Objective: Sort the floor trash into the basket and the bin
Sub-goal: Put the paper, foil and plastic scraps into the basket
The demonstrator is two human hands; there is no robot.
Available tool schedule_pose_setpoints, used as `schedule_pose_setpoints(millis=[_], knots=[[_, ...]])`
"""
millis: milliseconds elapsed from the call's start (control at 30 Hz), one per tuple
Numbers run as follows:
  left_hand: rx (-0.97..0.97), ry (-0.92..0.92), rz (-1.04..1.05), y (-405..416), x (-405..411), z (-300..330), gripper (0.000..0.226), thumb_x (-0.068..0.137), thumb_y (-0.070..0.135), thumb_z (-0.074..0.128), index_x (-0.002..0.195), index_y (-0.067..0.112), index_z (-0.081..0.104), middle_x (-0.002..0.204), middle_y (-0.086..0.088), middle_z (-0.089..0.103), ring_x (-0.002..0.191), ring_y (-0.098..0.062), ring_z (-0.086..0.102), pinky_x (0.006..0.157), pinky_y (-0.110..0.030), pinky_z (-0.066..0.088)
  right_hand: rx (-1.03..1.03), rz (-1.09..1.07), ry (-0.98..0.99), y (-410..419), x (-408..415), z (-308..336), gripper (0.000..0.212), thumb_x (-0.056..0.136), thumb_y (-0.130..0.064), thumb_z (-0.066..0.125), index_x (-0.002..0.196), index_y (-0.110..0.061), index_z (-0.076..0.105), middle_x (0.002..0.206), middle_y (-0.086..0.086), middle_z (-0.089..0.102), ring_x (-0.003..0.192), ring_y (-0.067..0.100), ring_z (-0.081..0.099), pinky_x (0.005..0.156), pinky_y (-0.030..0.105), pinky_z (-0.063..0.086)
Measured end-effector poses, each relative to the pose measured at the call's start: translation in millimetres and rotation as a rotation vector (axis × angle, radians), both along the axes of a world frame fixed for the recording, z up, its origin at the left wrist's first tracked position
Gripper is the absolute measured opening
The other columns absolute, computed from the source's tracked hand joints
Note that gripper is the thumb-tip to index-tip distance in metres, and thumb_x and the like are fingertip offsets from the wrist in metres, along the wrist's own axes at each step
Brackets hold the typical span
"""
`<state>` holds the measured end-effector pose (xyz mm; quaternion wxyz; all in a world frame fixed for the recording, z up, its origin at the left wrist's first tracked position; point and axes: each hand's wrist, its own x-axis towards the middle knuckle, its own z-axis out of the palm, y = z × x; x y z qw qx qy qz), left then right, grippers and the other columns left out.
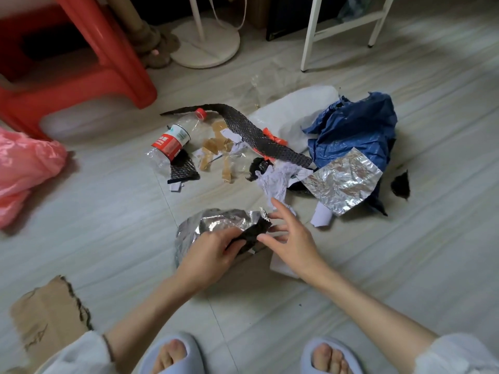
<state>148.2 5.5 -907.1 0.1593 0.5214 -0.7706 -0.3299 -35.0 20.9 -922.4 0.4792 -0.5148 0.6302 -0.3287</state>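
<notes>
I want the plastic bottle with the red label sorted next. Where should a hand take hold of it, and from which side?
The plastic bottle lies on its side, red cap pointing away, base toward the person. Probably best is a grip across the labelled middle from above, fingers spanning the round body. The base end touches a black mesh scrap, so the middle is freer.

White fleecy sleeves (81,354), pale blue open-toed slippers (172,354), thin wristband (107,344).

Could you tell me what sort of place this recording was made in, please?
Probably a room in a home. The person squats in slippers on a pale wood-look floor, with a red plastic stool and a white round stand base beside the scattered trash.
</notes>
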Motion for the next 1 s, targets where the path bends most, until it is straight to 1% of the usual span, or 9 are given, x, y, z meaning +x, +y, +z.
schedule_pose_setpoints(millis=[133, 233, 467, 567, 667, 733, 833, 900, 1000], knots=[[-0.059, -0.001, -0.056, 7.1, -3.2, -8.3, 0.013, 0.089, 0.022, 0.055, 0.09, 0.018, 0.067, 0.075, 0.001, 0.066, 0.064, -0.019, 0.056, 0.059, -0.029, 0.041, 0.108, -0.061, -0.086, 3.8, -4.8, -3.7, 0.031, 0.085, -0.011, 0.064, 0.111, -0.028, 0.057, 0.107, -0.009, 0.062, 0.094, 0.012, 0.062, 0.089, 0.02, 0.049], [-0.036, 0.008, -0.13, 10.3, -2.1, -15.8, 0.018, 0.087, 0.028, 0.051, 0.091, 0.022, 0.067, 0.078, 0.006, 0.067, 0.069, -0.016, 0.059, 0.059, -0.027, 0.042, 0.255, -0.033, -0.163, 8.5, -8.9, -6.2, 0.033, 0.084, -0.012, 0.066, 0.114, -0.021, 0.056, 0.096, -0.005, 0.066, 0.09, 0.009, 0.063, 0.081, 0.015, 0.047], [-0.148, -0.13, -0.241, 13.8, 10.9, -35.6, 0.036, 0.089, 0.04, 0.037, 0.093, 0.017, 0.065, 0.083, 0.002, 0.064, 0.076, -0.022, 0.062, 0.057, -0.03, 0.048, 0.075, 0.034, 0.141, 12.6, -8.2, -15.0, 0.004, 0.078, 0.0, 0.068, 0.082, -0.001, 0.07, 0.101, 0.001, 0.065, 0.081, 0.008, 0.06, 0.071, 0.001, 0.043], [-0.195, -0.063, -0.23, 13.4, 14.7, -29.6, 0.04, 0.091, 0.048, 0.039, 0.097, 0.018, 0.065, 0.091, 0.003, 0.062, 0.083, -0.015, 0.059, 0.069, -0.029, 0.048, 0.011, 0.076, 0.233, 19.0, -9.0, -18.1, 0.003, 0.081, -0.002, 0.066, 0.08, -0.001, 0.069, 0.106, 0.001, 0.066, 0.078, 0.016, 0.063, 0.072, 0.012, 0.05], [-0.221, -0.017, 0.019, 7.1, 27.5, -26.9, 0.046, 0.09, 0.051, 0.039, 0.109, 0.016, 0.061, 0.104, -0.002, 0.059, 0.095, -0.013, 0.053, 0.083, -0.029, 0.043, -0.13, 0.107, 0.335, 22.5, -18.2, -21.9, 0.003, 0.081, 0.002, 0.064, 0.08, 0.001, 0.067, 0.107, 0.006, 0.067, 0.082, 0.019, 0.066, 0.079, 0.03, 0.053], [-0.091, -0.048, 0.277, -2.1, 42.7, -35.9, 0.052, 0.088, 0.049, 0.045, 0.124, 0.012, 0.053, 0.119, -0.01, 0.054, 0.106, -0.021, 0.051, 0.091, -0.039, 0.044, -0.191, 0.108, 0.363, 22.2, -27.2, -24.3, 0.005, 0.08, 0.006, 0.063, 0.08, 0.002, 0.066, 0.107, 0.009, 0.067, 0.085, 0.015, 0.064, 0.08, 0.03, 0.053], [0.524, 0.069, 0.562, -13.4, 66.3, -50.0, 0.064, 0.09, 0.044, 0.05, 0.142, 0.013, 0.028, 0.144, -0.014, 0.036, 0.129, -0.027, 0.039, 0.104, -0.042, 0.036, -0.176, 0.015, 0.287, 20.9, -38.3, -24.5, 0.009, 0.081, 0.009, 0.061, 0.083, 0.003, 0.066, 0.107, 0.006, 0.066, 0.086, 0.01, 0.063, 0.078, 0.013, 0.051], [0.823, 0.209, 0.602, -13.2, 74.4, -55.1, 0.067, 0.09, 0.046, 0.046, 0.145, 0.014, 0.024, 0.148, -0.009, 0.034, 0.132, -0.023, 0.037, 0.103, -0.038, 0.033, -0.15, -0.042, 0.21, 19.8, -42.8, -21.6, 0.012, 0.082, 0.01, 0.06, 0.084, 0.0, 0.066, 0.106, 0.002, 0.065, 0.081, -0.003, 0.063, 0.075, 0.003, 0.046], [0.997, 0.383, 0.59, -10.8, 72.6, -57.4, 0.068, 0.089, 0.052, 0.041, 0.144, 0.015, 0.027, 0.144, -0.006, 0.04, 0.129, -0.02, 0.041, 0.102, -0.039, 0.031, -0.127, -0.069, 0.115, 18.0, -44.9, -16.3, 0.023, 0.082, 0.009, 0.06, 0.08, -0.013, 0.064, 0.107, -0.006, 0.064, 0.082, -0.007, 0.063, 0.076, 0.003, 0.047]])
